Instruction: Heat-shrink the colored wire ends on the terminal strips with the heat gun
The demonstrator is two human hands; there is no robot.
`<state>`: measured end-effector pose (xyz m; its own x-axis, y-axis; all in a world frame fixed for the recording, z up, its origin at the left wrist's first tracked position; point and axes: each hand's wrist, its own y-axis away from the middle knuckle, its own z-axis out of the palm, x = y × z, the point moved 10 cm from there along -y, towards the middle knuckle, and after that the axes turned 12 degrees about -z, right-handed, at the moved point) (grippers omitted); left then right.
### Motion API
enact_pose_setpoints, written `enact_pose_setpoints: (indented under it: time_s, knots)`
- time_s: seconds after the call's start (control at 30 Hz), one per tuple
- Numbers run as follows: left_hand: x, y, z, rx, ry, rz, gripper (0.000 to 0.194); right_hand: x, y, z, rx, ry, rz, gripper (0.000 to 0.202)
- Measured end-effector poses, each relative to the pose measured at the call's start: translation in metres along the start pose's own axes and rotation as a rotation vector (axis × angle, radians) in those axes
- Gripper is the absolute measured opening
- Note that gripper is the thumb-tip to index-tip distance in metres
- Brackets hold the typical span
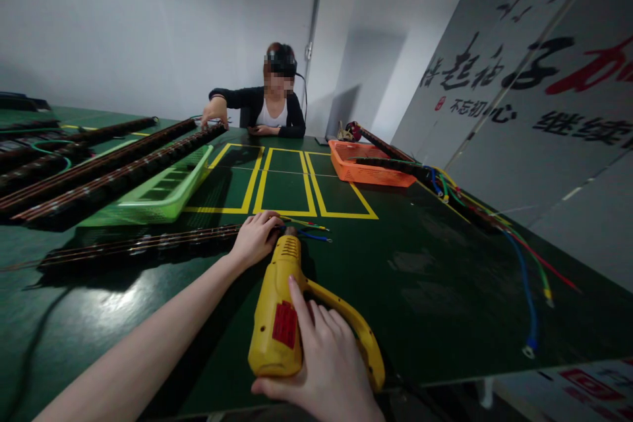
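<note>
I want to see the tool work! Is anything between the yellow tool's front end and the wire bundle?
Nothing visible. The yellow plastic heat gun, gripped by the right hand, points straight at the long dark wire bundle end, which the left hand holds down.

Both forearms are showing bare from the lower edge of the head view up to the wrists; no sleeve, cuff or glove is appearing on either arm. The left hand [254, 237] is showing uncovered, with no ring, watch or strap visible on the fingers or at the wrist. The right hand [329, 362] is likewise showing uncovered, fingers slender, nails short and unpainted as far as the view is allowing. No bracelet, band, tape or marking is appearing on either wrist. The upper arms and clothing are lying outside the view, so what is being worn there cannot be told.
</note>
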<state>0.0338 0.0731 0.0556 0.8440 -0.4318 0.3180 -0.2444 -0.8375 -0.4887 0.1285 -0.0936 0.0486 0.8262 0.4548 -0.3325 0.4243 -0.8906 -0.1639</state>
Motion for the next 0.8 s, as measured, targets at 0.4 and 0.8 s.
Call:
enact_pose_setpoints:
  time_s: [0.4, 0.8]
  knots:
    - [-0.002, 0.001, 0.0, -0.014, 0.002, -0.018, 0.018, 0.038, 0.014, -0.015, -0.038, -0.042, 0.001, 0.127]
    - [-0.005, -0.001, 0.0, -0.017, 0.042, -0.034, 0.015, 0.078, 0.047, -0.046, 0.14, -0.075, -0.059, 0.09]
